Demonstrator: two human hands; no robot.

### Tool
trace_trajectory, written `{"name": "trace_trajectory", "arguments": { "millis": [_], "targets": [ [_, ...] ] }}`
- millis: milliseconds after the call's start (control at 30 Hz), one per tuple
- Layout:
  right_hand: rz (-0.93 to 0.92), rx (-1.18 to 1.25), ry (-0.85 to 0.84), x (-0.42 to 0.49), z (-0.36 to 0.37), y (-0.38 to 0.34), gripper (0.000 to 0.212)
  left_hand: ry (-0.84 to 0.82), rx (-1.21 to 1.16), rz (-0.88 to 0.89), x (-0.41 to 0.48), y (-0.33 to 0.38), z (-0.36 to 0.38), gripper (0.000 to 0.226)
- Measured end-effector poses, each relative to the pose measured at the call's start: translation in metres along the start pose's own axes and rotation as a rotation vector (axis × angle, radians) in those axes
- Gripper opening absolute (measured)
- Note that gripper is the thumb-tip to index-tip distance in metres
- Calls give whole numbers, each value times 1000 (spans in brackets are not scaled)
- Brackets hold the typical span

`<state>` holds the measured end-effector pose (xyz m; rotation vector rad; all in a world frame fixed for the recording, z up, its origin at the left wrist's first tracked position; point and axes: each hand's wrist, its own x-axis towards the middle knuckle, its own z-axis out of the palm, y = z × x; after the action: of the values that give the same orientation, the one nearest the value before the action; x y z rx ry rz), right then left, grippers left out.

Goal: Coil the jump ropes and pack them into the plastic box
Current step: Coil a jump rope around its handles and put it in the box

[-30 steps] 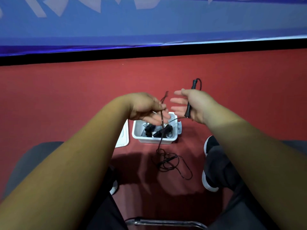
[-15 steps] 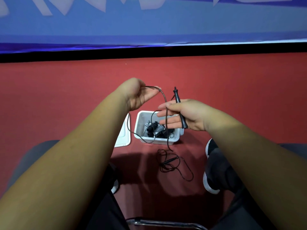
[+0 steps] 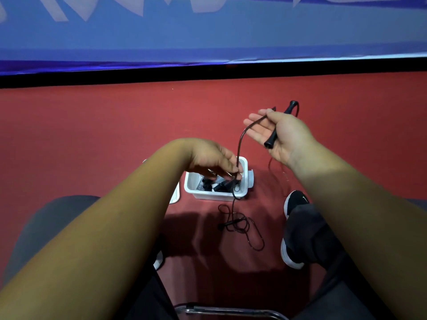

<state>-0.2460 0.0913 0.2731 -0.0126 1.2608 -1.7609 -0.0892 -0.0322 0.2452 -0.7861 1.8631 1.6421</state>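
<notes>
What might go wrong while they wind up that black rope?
1. The rest of the jump rope lies in tangled loops on the floor, so pulling it up may tighten a knot.
2. Below the left hand, the cord seems to pass over the plastic box, so a tug might snag or drag it.
3. The right hand has its fingers spread, so the handle might slip.

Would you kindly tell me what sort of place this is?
Probably an indoor sports hall: red floor, blue banner along its edge, and a jump rope being coiled.
</notes>
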Motion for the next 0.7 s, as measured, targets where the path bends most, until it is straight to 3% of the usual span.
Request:
{"name": "trace_trajectory", "arguments": {
  "millis": [100, 233, 400, 500, 700],
  "targets": [
    [10, -24, 35, 3, -4, 0, 26, 43, -121, 5, -3, 4, -3, 13],
    [131, -408, 18, 7, -10, 9, 32, 102, -430, 116, -11, 19, -8, 15],
    [419, -816, -189, -8, -5, 26, 39, 311, -939, 285, -13, 30, -24, 16],
    [498, -777, -298, -16, 3, 27, 45, 422, -1104, 330, -13, 26, -30, 12],
    [412, -623, -328, -13, 5, 28, 48, 615, -1281, 380, -11, 13, -46, 12]
  ]
}}
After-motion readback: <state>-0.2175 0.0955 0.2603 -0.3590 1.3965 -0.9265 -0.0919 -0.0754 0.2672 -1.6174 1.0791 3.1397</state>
